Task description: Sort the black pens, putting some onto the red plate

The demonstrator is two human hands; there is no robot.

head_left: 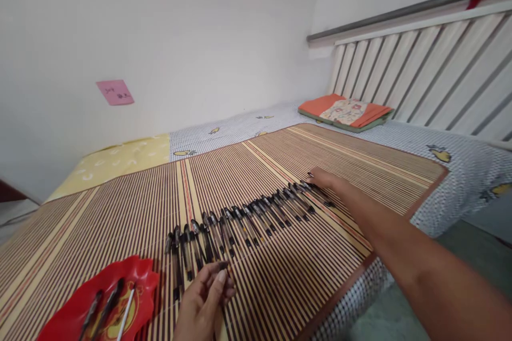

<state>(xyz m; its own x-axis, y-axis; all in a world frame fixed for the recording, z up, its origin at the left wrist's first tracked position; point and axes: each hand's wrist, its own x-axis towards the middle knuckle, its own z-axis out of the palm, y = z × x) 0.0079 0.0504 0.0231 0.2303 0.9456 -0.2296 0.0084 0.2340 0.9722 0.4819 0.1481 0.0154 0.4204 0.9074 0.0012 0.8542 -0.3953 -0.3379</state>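
A long slanting row of black-capped clear pens (262, 216) lies side by side on a striped mat (280, 282). My left hand (206, 301) is at the near side of the row's left end, thumb and fingers closed on a pen; only its dark end (223, 265) shows by the fingertips. At the far right end of the row is my right hand (322, 177), its fingers closed and partly hidden. A small black pen tip (310, 174) sticks out past them, and the nearest pens lie just below the hand.
A red scalloped plate (146, 277) at lower left holds two dark pens (108, 309) and a white stick-like pen (127, 313). Folded orange cloth (348, 112) lies at the back right, by a white slatted rail (420, 69). A pink note (115, 92) is on the wall.
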